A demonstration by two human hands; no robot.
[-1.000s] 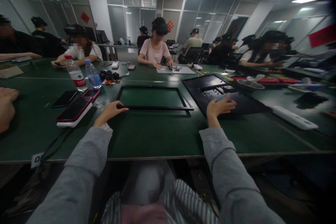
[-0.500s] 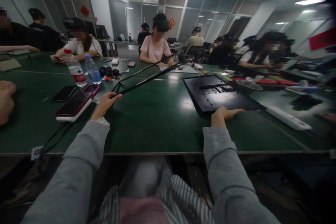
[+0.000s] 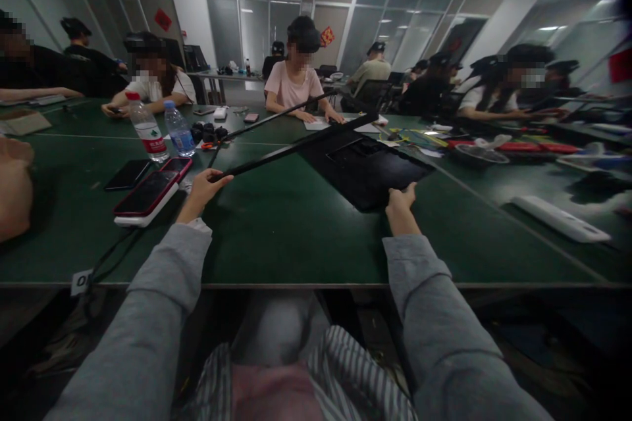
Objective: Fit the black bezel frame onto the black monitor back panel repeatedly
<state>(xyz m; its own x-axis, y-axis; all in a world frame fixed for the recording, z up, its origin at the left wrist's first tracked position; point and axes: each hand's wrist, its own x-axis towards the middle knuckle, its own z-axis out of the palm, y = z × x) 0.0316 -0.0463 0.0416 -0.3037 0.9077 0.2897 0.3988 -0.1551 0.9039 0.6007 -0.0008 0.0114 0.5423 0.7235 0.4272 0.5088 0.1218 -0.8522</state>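
My left hand [image 3: 201,192] is closed on the near corner of a thin black frame [image 3: 299,147]. Two long bars of the frame reach away over the table, tilted up. My right hand [image 3: 402,207] grips the near edge of a flat black panel [image 3: 353,177] close to its right corner, thumb on top. The panel has a rectangular recess in its face and looks tilted. Its far left part lies behind the frame's nearer bar; I cannot tell whether the two touch.
Left of my left hand are a red-edged phone [image 3: 148,192] on a white block, a dark phone [image 3: 128,174] and two bottles [image 3: 148,130]. A white power strip [image 3: 557,218] lies at right. Another person's hand [image 3: 14,191] rests at far left. A co-worker [image 3: 296,82] sits opposite.
The black panel has moved left, toward the frame, and changed its tilt. My right hand went with it, up and left. My left hand still holds the frame, hardly shifted.
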